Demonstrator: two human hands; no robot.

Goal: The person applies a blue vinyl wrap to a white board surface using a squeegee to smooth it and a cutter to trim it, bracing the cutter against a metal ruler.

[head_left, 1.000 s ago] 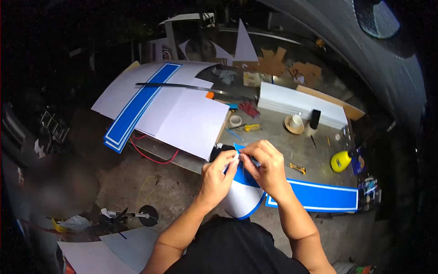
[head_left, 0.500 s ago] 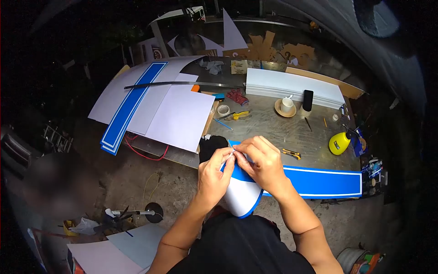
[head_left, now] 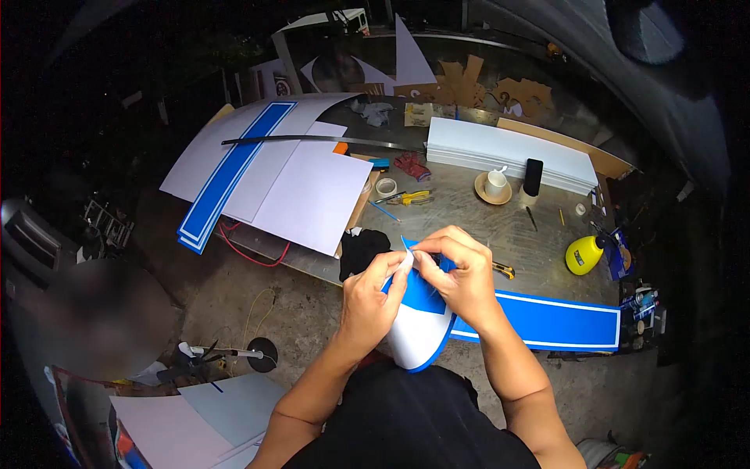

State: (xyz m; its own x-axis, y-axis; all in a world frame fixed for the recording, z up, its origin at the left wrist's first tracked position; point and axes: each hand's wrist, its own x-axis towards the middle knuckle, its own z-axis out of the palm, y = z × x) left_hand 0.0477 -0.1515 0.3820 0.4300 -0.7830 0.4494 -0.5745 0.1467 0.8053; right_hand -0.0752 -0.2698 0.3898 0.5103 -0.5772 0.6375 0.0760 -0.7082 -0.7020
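A long blue strip with a white border line (head_left: 558, 319) lies along the table's front edge, its near end curled up to show a white underside. My left hand (head_left: 373, 301) pinches the raised end of the strip between thumb and fingers. Close beside it, my right hand (head_left: 462, 273) has its fingers pressed together at the same end, where a thin blue tip sticks up between the hands. Just behind my right hand lies a yellow cutter knife (head_left: 505, 270), partly covered by it.
White sheets (head_left: 312, 199) with another blue strip (head_left: 234, 176) and a metal ruler (head_left: 328, 141) are at the left. Behind are a cup (head_left: 495, 184), a phone (head_left: 533, 177), yellow pliers (head_left: 414, 198) and stacked white panels (head_left: 508, 155). A yellow spray bottle (head_left: 584, 255) stands right.
My hands have moved slightly apart at the strip's end, and more of the blue tip shows between them. The view has shifted a little, and my right hand covers more of the cutter knife.
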